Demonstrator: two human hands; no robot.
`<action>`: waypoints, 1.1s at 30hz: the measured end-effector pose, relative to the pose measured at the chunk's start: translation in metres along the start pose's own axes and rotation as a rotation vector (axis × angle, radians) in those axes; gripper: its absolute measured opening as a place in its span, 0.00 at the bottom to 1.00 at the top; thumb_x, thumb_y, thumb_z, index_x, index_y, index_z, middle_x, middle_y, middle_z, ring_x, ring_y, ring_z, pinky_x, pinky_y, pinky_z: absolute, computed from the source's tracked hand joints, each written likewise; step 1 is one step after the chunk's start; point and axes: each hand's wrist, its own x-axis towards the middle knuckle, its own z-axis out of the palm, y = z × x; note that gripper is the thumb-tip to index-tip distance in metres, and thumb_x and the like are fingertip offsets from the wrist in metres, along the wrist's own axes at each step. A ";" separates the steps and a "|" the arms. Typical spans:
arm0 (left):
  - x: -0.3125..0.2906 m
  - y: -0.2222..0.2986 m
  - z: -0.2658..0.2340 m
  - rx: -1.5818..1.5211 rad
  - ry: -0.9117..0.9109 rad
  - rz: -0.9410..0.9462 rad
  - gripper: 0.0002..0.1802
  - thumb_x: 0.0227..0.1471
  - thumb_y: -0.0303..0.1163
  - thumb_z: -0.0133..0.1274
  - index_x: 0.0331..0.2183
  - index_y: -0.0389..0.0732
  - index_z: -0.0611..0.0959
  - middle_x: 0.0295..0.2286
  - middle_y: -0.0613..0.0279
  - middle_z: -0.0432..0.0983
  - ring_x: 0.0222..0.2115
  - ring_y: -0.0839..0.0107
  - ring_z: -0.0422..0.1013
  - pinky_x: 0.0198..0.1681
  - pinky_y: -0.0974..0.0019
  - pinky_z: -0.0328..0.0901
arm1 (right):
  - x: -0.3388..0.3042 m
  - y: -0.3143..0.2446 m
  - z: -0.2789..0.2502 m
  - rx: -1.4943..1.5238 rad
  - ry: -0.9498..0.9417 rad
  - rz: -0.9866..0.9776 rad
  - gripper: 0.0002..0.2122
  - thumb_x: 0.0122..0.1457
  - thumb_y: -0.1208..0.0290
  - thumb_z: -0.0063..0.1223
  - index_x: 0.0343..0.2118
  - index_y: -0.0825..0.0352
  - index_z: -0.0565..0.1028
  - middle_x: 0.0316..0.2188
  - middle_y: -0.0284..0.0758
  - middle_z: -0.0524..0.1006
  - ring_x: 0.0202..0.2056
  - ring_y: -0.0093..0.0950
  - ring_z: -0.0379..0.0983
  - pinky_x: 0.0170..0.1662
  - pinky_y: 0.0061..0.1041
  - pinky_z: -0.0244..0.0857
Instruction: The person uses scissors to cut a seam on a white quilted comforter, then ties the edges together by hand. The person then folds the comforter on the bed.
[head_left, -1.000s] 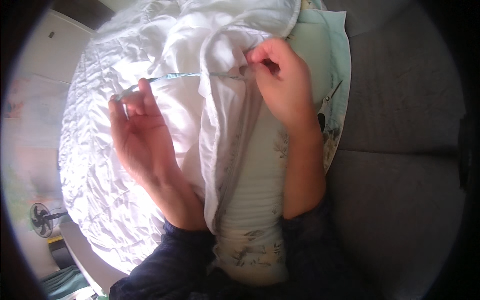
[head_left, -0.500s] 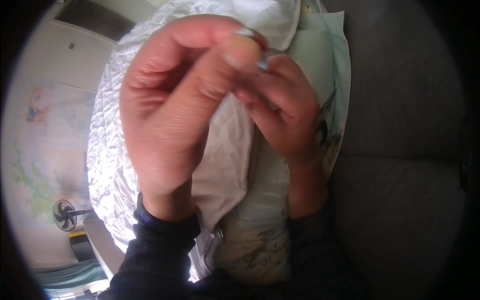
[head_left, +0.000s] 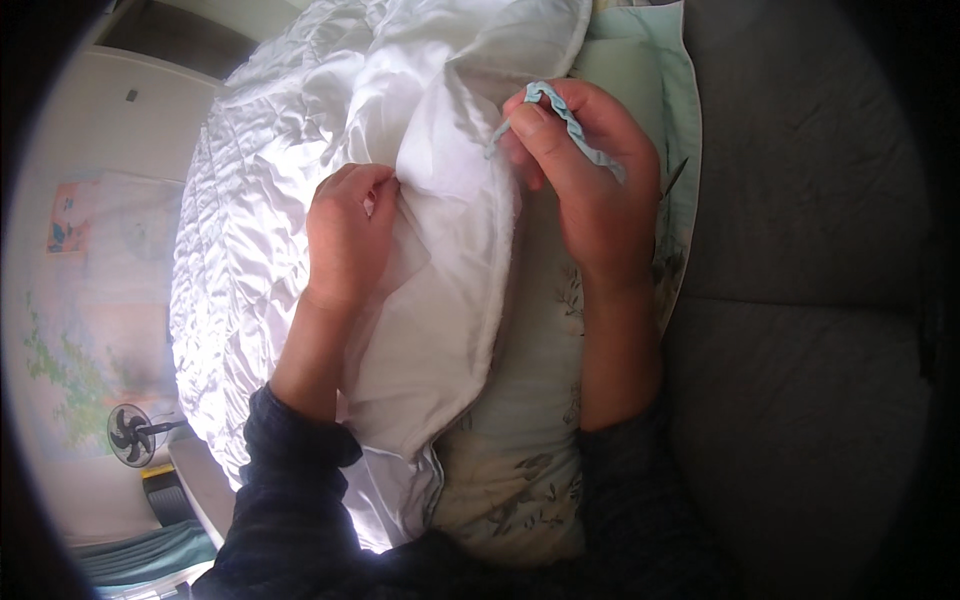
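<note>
A narrow, twisted light-blue fabric strip [head_left: 567, 117] is pinched in my right hand [head_left: 610, 185]. One end pokes out past the thumb and the rest loops back over the fingers toward the palm. My left hand [head_left: 348, 235] is closed in a pinch over the white quilt [head_left: 440, 250]. Its fingertips meet at a fold of the cloth, and what they hold, if anything, is hidden. The quilt's piped edge runs below my right hand. Behind the right wrist, the pointed blade of the scissors [head_left: 675, 178] shows, with the handles mostly covered.
A floral sheet [head_left: 520, 480] lies under the quilt, and a pale green pillow [head_left: 625, 75] is at the far right. To the right is a dark grey padded surface [head_left: 800, 250]. A fan [head_left: 130, 435] and a teal curtain [head_left: 150, 550] are at the lower left.
My left hand has dropped from close to the camera, apart from the right, down to the quilt. The right hand has moved slightly right and up, and the light-blue strip now shows clearly in it.
</note>
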 end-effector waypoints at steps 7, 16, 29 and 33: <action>0.022 -0.046 -0.046 0.245 0.274 0.147 0.05 0.60 0.26 0.54 0.36 0.36 0.83 0.31 0.51 0.79 0.32 0.52 0.75 0.37 0.56 0.69 | 0.000 0.002 -0.013 0.077 -0.111 -0.120 0.05 0.62 0.76 0.61 0.38 0.71 0.79 0.30 0.32 0.82 0.31 0.19 0.78 0.35 0.18 0.71; 0.019 -0.050 -0.012 0.118 0.296 0.118 0.08 0.56 0.21 0.56 0.40 0.34 0.82 0.38 0.50 0.79 0.38 0.55 0.76 0.45 0.58 0.70 | -0.003 0.010 0.004 -0.026 0.037 -0.030 0.05 0.63 0.75 0.58 0.36 0.72 0.79 0.26 0.31 0.80 0.26 0.18 0.72 0.31 0.18 0.64; 0.018 0.047 -0.001 -0.151 0.047 0.117 0.20 0.49 0.21 0.54 0.47 0.39 0.77 0.35 0.51 0.81 0.31 0.59 0.78 0.37 0.61 0.72 | -0.002 0.004 -0.002 0.096 -0.085 -0.070 0.07 0.66 0.75 0.51 0.37 0.73 0.78 0.28 0.38 0.79 0.24 0.22 0.69 0.29 0.22 0.63; 0.017 0.062 -0.012 -0.320 0.020 0.037 0.24 0.51 0.17 0.51 0.51 0.39 0.80 0.34 0.52 0.82 0.31 0.67 0.77 0.38 0.67 0.71 | 0.004 0.014 -0.005 0.186 -0.051 -0.060 0.05 0.64 0.73 0.58 0.38 0.69 0.80 0.28 0.34 0.82 0.24 0.17 0.72 0.28 0.16 0.64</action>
